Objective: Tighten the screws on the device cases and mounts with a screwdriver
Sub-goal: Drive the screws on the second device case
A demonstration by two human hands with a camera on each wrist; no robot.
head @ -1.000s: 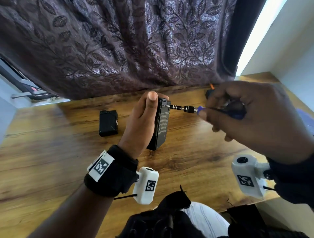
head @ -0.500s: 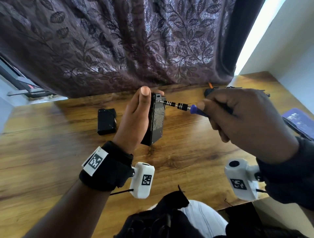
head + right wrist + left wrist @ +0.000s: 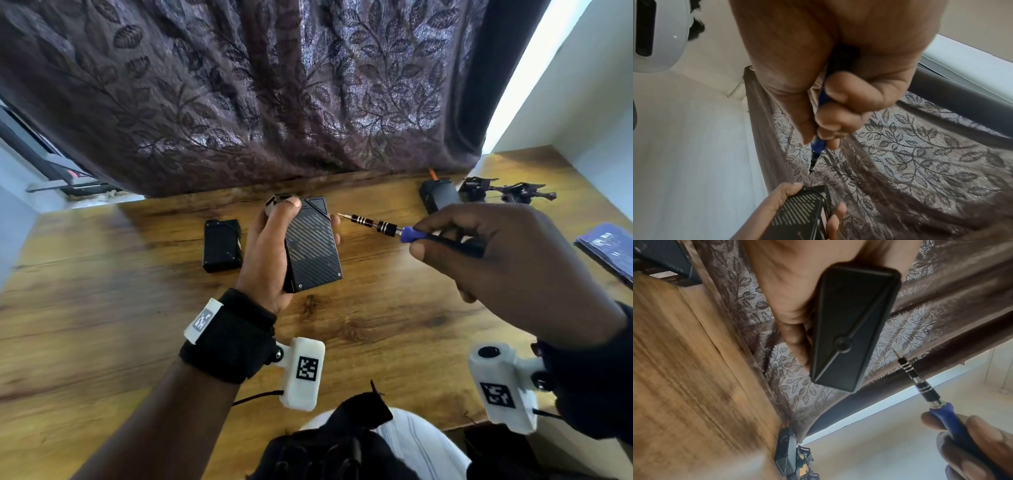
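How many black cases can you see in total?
3: one case held in the left hand; one on the table left of it; one at the back right. More may be hidden.

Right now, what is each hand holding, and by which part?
The left hand grips the case round its long sides, thumb at the top edge. The right hand holds the screwdriver by its blue handle.

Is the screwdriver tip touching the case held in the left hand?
No. In the head view the screwdriver tip hangs clear of the case, with bare table between them.
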